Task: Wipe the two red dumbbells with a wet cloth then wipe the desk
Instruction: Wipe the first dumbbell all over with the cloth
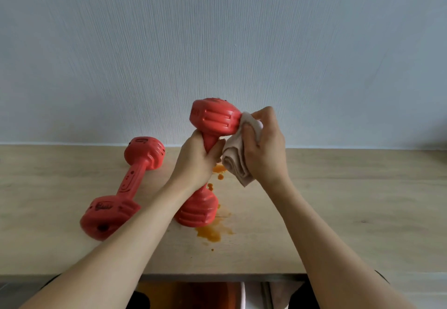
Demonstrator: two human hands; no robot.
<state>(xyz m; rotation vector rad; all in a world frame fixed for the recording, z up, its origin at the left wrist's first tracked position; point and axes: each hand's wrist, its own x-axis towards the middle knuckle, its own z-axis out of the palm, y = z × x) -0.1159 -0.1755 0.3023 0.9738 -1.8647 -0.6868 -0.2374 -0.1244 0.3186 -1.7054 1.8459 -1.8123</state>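
Observation:
My left hand point(196, 161) grips the handle of a red dumbbell point(212, 119) that stands upright, its lower head resting on the wooden desk point(338, 199). My right hand point(263, 149) holds a folded beige cloth point(235, 161) and presses it against the right side of the upper head. A second red dumbbell point(125, 187) lies flat on the desk to the left, dotted with dark spots.
Orange spills point(212, 232) stain the desk by the standing dumbbell's base, with smaller drops point(219, 169) behind it. A pale wall rises at the desk's far edge. The desk's front edge runs just below my forearms.

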